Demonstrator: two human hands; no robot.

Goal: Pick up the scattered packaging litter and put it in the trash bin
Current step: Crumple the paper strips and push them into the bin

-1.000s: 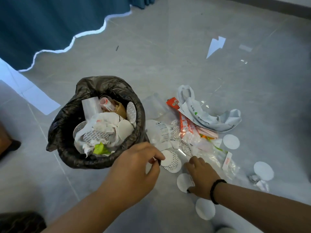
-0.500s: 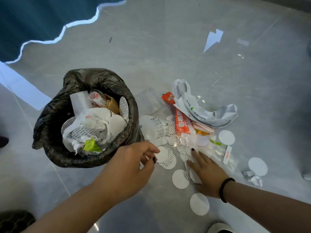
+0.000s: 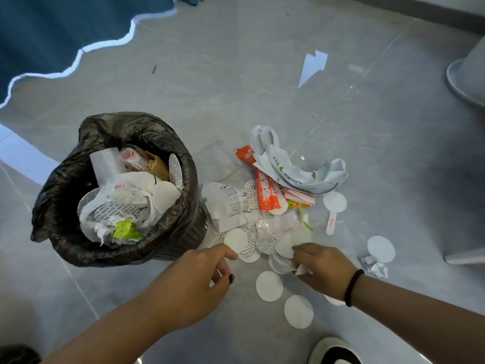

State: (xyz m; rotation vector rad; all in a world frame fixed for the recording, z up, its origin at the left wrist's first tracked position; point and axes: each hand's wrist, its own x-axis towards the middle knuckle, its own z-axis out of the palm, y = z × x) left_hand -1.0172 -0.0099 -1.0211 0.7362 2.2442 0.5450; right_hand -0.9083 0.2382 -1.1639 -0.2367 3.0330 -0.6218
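The litter lies in a heap on the grey floor, just to the right of the trash bin. The bin has a black bag in it and is already quite full.

Most of the near litter is thin white paper circles. I think they are very light and bendy, and they lie flat on the floor, so they are hard to lift. A good way is to slide a fingertip under an edge, or push a few together and pinch the stack. A puff of air could blow them away.

The right hand has its fingers curled round a small bunch of circles and pinches them. The left hand reaches toward a printed circle beside the bin. Its fingers are bent, with fingertip and thumb at the circle's edge, but I cannot tell if it holds it.

Farther back lie an orange wrapper, a crumpled white bag and clear plastic pouches. These look soft, crinkly and a bit slippery. It is best to scrunch them in a fist.

A small paper ball and two more circles lie well apart to the right. A shoe is near the bottom. The full bin could spill, so the litter may need a gentle push down.
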